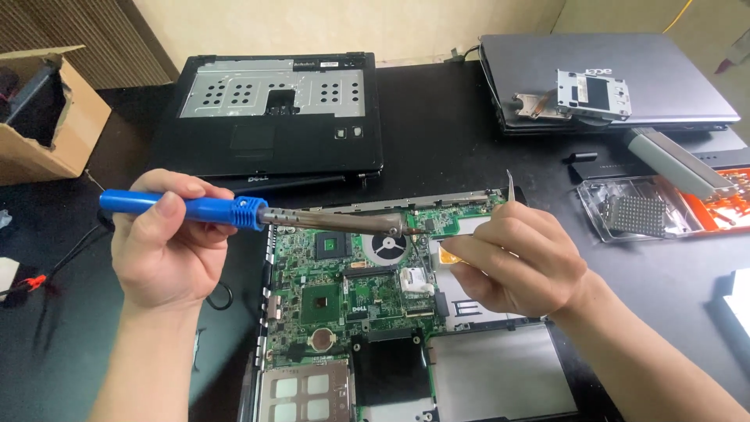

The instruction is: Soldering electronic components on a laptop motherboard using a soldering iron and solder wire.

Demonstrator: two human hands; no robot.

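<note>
Open laptop chassis with bare green circuit board [351, 289] on the black desk [437, 117]: fragile, edge-hold only; left hand [160, 238] grip clamped on light, stiff blue-handled soldering iron [258, 212], handle-only, right hand [519, 262] pinching thin metal tweezers [510, 186].

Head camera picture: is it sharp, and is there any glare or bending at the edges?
Head view: the soldering iron and green circuit board are sharp; soft even light, faint shadows; mild glare on the clear plastic tray; the table edge bows slightly, a wide-lens effect.
</note>
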